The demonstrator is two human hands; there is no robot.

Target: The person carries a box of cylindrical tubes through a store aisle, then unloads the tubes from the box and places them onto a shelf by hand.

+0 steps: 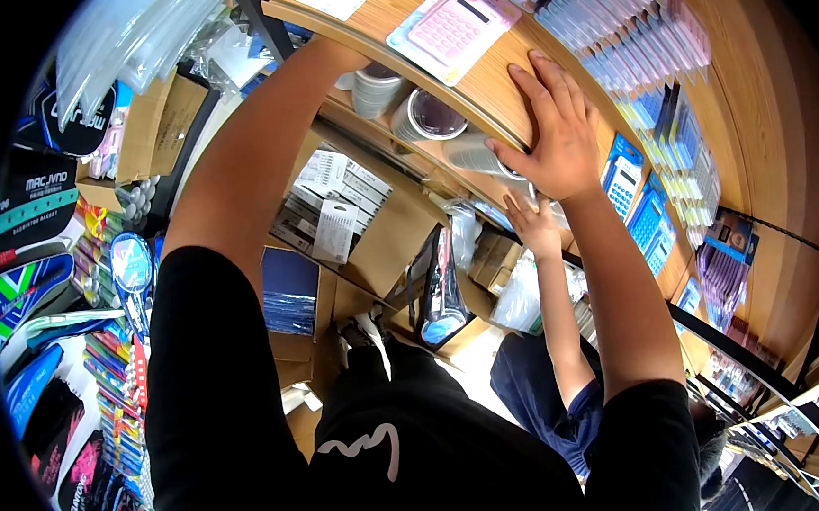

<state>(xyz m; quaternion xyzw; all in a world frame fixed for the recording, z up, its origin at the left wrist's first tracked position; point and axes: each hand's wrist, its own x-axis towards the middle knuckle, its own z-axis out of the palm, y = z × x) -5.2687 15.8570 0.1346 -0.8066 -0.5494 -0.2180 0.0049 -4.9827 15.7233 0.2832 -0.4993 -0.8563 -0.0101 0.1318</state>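
My right hand [558,136] lies on the edge of the wooden shelf top [488,93], fingers spread, next to a packaged pink calculator [450,25]. My left hand [344,59] reaches under the shelf top at its left end; its fingers are hidden there. Below the top, on a lower shelf, lie stacks of clear round containers [433,116]. A packaged blue calculator [621,179] is to the right of my right hand.
Another person's hand [536,228] reaches up to the lower shelf beneath my right forearm. Open cardboard boxes [385,248] stand below. Rackets [132,265] hang at left. Rows of packaged goods [602,24] fill the upper right.
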